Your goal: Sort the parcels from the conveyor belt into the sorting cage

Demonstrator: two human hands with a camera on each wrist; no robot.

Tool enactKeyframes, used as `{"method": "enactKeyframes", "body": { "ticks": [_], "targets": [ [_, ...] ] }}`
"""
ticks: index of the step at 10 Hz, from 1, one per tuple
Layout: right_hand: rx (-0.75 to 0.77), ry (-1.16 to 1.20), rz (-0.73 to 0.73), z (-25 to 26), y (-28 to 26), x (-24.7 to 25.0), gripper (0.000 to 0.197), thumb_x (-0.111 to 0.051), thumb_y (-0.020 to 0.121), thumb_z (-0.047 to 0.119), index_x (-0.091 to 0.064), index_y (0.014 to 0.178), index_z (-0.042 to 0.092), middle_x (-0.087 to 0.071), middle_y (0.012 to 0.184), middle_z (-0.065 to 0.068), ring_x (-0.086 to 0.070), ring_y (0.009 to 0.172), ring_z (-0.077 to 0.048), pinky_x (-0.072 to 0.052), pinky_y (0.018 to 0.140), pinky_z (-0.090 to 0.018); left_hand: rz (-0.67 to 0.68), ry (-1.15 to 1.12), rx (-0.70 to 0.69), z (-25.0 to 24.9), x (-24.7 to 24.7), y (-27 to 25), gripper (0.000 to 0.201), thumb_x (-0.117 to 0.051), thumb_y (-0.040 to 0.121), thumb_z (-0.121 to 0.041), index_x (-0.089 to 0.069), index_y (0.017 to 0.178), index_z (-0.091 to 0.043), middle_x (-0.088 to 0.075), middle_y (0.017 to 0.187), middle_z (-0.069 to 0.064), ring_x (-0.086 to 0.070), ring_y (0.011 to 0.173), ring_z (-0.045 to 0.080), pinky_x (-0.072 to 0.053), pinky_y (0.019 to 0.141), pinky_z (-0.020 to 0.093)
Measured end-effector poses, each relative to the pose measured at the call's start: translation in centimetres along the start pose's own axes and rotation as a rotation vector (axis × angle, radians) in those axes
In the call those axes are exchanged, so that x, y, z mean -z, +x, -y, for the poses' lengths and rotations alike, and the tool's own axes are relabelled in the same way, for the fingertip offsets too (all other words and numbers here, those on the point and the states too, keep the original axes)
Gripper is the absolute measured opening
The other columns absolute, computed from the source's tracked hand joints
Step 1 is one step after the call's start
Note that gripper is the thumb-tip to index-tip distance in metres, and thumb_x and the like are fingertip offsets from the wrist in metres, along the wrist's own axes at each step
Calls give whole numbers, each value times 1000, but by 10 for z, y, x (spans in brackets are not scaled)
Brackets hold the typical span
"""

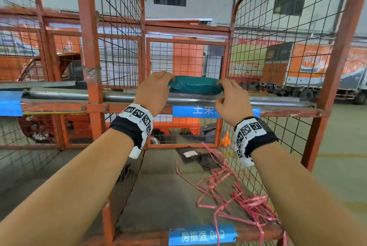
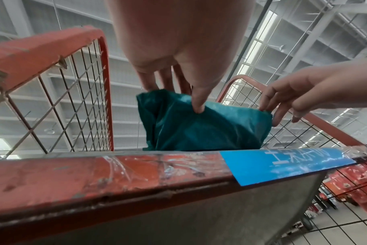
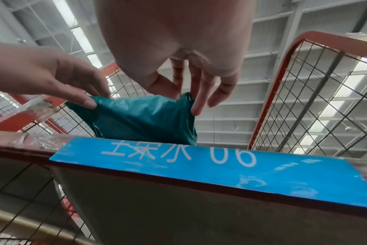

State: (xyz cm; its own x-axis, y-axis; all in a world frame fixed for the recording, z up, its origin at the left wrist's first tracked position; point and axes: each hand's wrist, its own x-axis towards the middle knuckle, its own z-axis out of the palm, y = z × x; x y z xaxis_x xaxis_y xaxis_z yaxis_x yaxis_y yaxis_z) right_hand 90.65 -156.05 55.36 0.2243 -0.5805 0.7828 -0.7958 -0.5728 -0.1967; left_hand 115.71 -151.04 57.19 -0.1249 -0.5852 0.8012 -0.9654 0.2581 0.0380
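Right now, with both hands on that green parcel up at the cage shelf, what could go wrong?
1. The left hand and right hand only pinch the edges of the green parcel; the slick plastic might slip from so light a grip.
2. The parcel is above the shelf's front bar with the blue label; released short, it could drop into the lower cage.
3. Pink strapping lies loose on the lower floor and could tangle with anything that lands there.

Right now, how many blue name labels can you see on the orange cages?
2. One blue label is on the far crossbar below the green parcel; another blue label is on the near bottom rail. Others may be hidden.
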Motion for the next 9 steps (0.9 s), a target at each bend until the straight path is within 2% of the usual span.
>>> {"method": "enactKeyframes", "body": {
  "ticks": [1,2,3,4,5,6,7,9],
  "targets": [
    [-82,-114,112,0,0,-3,53,-51,95,26,-51,148,23,-58,144,-10,-58,128,-34,-34,115,-60,112,-43,45,1,0,3,46,-51,87,9,-67,123,-14,-62,138,5,-55,128,25,-48,107,43],
    [-166,-205,262,1,3,-5,59,-43,100,40,-39,159,32,-34,167,-11,-31,153,-39,-19,121,-68,258,78,17,3,1,16,42,-39,100,-23,-60,135,-17,-58,145,6,-49,135,28,-38,116,49],
    [-179,-210,365,0,2,-14,56,-41,103,46,-40,158,34,-20,175,-3,-14,160,-38,-15,123,-70,512,251,71,10,-6,18,69,-12,102,-57,-62,135,-22,-43,159,4,-23,154,27,-7,125,57],
    [-174,-175,326,-2,-3,-18,56,-39,104,50,-42,156,32,-29,171,-2,-18,159,-36,-16,123,-69,413,213,112,24,-13,13,79,-7,96,-70,-58,138,-27,-54,149,1,-32,150,26,-9,122,61],
    [-172,-132,292,-4,-11,-16,55,-40,105,47,-46,155,26,-37,167,-3,-26,157,-33,-19,122,-65,378,144,104,27,-15,0,70,-14,99,-67,-55,140,-28,-61,140,-1,-48,139,25,-20,120,61],
    [-187,-109,235,-8,-18,-17,53,-41,105,44,-48,153,22,-43,163,-3,-32,154,-30,-23,122,-63,351,148,79,28,-19,-14,68,-14,98,-66,-50,142,-29,-56,145,0,-48,137,25,-23,120,58],
    [-188,-122,247,-4,-18,-18,54,-40,105,46,-47,153,23,-43,163,-3,-32,153,-30,-24,121,-63,358,167,98,32,-19,-20,65,-16,99,-64,-45,145,-30,-46,153,2,-40,142,28,-20,120,56],
    [-196,-166,309,13,-11,-18,61,-32,105,58,-41,158,27,-38,167,-5,-29,156,-34,-23,121,-66,311,197,158,45,-14,-29,65,-13,98,-65,-46,143,-31,-47,151,6,-40,141,29,-22,120,58]
  ]
}}
